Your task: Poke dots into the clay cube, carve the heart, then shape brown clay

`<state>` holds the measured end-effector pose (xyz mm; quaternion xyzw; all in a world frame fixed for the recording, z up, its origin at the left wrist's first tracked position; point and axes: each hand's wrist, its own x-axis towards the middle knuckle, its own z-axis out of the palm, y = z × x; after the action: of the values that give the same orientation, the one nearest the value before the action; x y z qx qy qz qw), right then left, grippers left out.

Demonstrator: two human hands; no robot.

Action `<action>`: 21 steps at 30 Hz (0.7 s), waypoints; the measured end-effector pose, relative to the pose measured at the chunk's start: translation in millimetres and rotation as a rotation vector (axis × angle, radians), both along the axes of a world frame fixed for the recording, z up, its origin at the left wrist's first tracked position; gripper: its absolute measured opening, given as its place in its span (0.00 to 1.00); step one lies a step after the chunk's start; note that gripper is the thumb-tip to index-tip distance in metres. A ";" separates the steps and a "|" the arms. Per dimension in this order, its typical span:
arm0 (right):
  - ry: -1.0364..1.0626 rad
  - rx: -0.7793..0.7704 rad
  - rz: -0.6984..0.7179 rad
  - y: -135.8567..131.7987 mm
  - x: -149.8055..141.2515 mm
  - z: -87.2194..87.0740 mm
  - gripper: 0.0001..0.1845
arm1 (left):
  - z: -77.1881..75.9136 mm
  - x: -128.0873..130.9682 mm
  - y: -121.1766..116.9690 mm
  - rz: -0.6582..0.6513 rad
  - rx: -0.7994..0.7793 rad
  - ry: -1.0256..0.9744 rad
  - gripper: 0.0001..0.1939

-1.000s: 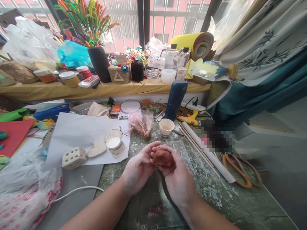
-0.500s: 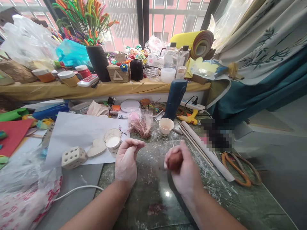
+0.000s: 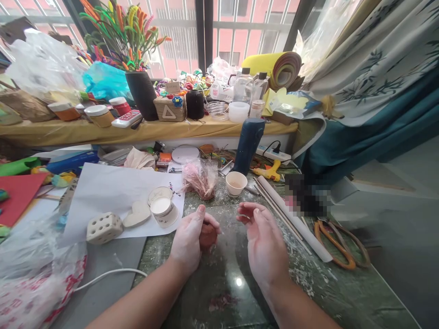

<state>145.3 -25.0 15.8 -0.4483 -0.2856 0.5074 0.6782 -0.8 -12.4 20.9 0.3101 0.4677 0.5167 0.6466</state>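
Note:
A reddish-brown lump of clay (image 3: 207, 236) sits in my left hand (image 3: 189, 240), fingers curled round its far side and thumb raised. Across a gap to the right, my right hand (image 3: 266, 242) holds nothing; its fingers are bent but apart, palm facing the clay. Pale dust coats both hands. Under them lies a clear sheet (image 3: 224, 269) on the dark green tabletop, with a reddish smear (image 3: 222, 301) near its front. Beyond the hands stand a small cup of cloudy liquid (image 3: 236, 183) and a plastic bag of brown clay (image 3: 200, 179).
To the left, white paper (image 3: 103, 192) bears a clay die (image 3: 104, 227), a heart-shaped piece (image 3: 137, 214) and a white-filled cup (image 3: 163, 211). A dark blue bottle (image 3: 248, 146), yellow glue gun (image 3: 269, 171), white roller (image 3: 295, 219) and orange-handled scissors (image 3: 334, 246) lie toward the right.
The clay lump has passed from my right hand to my left. My right hand's fingers have opened, and my left hand has turned and moved slightly right.

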 end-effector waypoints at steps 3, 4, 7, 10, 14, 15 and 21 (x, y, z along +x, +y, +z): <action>0.278 -0.146 0.157 1.4 -10.9 -0.5 0.12 | 5.7 -4.3 0.1 0.029 0.022 0.003 0.31; 0.368 -0.196 0.246 -1.2 -15.9 -0.5 0.13 | 6.5 -6.4 -0.3 0.040 0.069 0.033 0.31; 0.564 -0.296 0.538 -10.2 -27.9 -0.7 0.23 | 6.0 -12.3 -2.4 -0.054 0.355 0.302 0.23; 0.626 -0.288 0.567 -9.7 -26.6 0.1 0.24 | 3.4 -14.4 -5.2 -0.222 0.619 0.512 0.17; 0.642 -0.394 0.329 3.5 -5.6 7.2 0.16 | -5.1 -14.7 -4.5 -0.164 0.707 0.444 0.20; 0.622 -0.385 0.313 6.4 0.4 9.7 0.15 | -8.6 -14.9 -2.8 -0.116 0.693 0.416 0.20; 0.230 -0.106 0.352 15.3 13.9 10.7 0.24 | -28.6 -13.0 18.4 0.036 0.285 0.219 0.19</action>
<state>159.2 -9.8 26.5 -0.3656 -0.2531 0.6801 0.5829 -13.8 5.9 -7.7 0.4447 0.4629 0.5521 0.5320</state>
